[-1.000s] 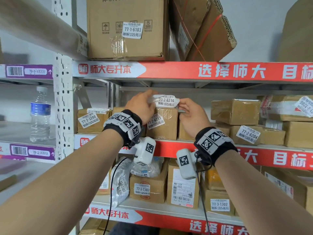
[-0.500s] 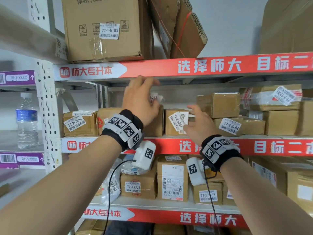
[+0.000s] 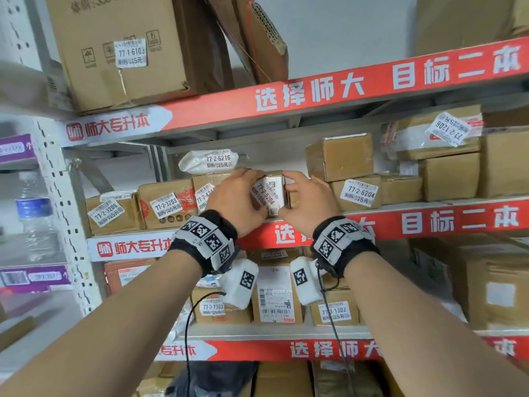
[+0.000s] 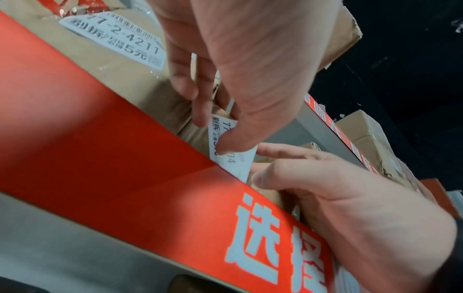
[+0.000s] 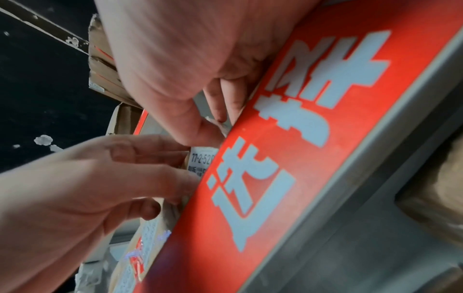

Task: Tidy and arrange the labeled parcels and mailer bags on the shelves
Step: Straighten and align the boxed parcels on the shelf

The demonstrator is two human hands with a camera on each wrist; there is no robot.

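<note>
A small brown parcel [image 3: 270, 193] with a white label 77-2-5204 stands at the front of the middle shelf [image 3: 429, 219]. My left hand [image 3: 249, 190] grips its left side and my right hand [image 3: 292, 193] grips its right side. In the left wrist view, my left hand's thumb and fingers [image 4: 198, 111] pinch the parcel at its label [image 4: 238, 164], with my right hand [image 4: 325, 188] just beyond. The right wrist view shows the same label [image 5: 201, 158] between both hands. A white mailer bag [image 3: 209, 161] labeled 77-2-6216 lies on top of box 77-2-4211 [image 3: 204, 193].
Boxes 77-2-3203 [image 3: 167, 204] and 77-2-3208 [image 3: 108, 213] stand to the left, box 77-2-6204 [image 3: 357, 193] and stacked boxes to the right. A large carton [image 3: 123, 50] fills the top shelf. A water bottle [image 3: 35, 222] stands on the neighbouring rack. More parcels sit on the lower shelf.
The white mailer bag was left on top of box 77-2-4211. Both hands dropped from it and closed on the small parcel 77-2-5204 to its right.
</note>
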